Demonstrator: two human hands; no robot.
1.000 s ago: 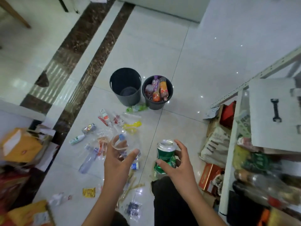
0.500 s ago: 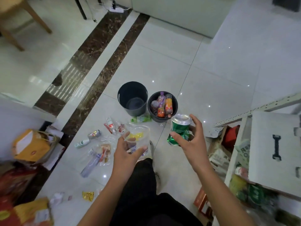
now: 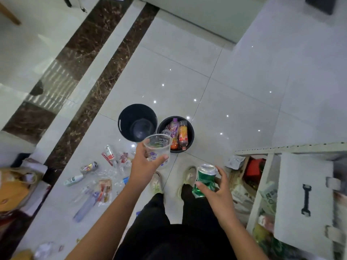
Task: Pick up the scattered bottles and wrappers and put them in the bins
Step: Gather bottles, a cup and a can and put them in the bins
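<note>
My left hand [image 3: 145, 164] grips a clear plastic cup [image 3: 158, 147] just in front of the two dark bins. The left bin [image 3: 124, 117] looks bare inside. The right bin [image 3: 191, 128] holds several drink bottles. My right hand [image 3: 216, 192] holds a dented green can [image 3: 204, 180] lower and to the right, above my right shoe. On the floor to the left lie scattered wrappers [image 3: 110, 156], a small white bottle [image 3: 73, 180], a crushed can [image 3: 89, 167] and a clear bottle [image 3: 84, 208].
A white shelf unit [image 3: 304, 194] packed with bags and boxes stands close on the right. Yellow bags and boxes [image 3: 13, 188] pile up at the left edge. Open tiled floor stretches beyond the bins.
I have risen and stepped closer to the bins. The cup in my left hand moved forward to the bins' near edge; the can in my right hand dropped lower.
</note>
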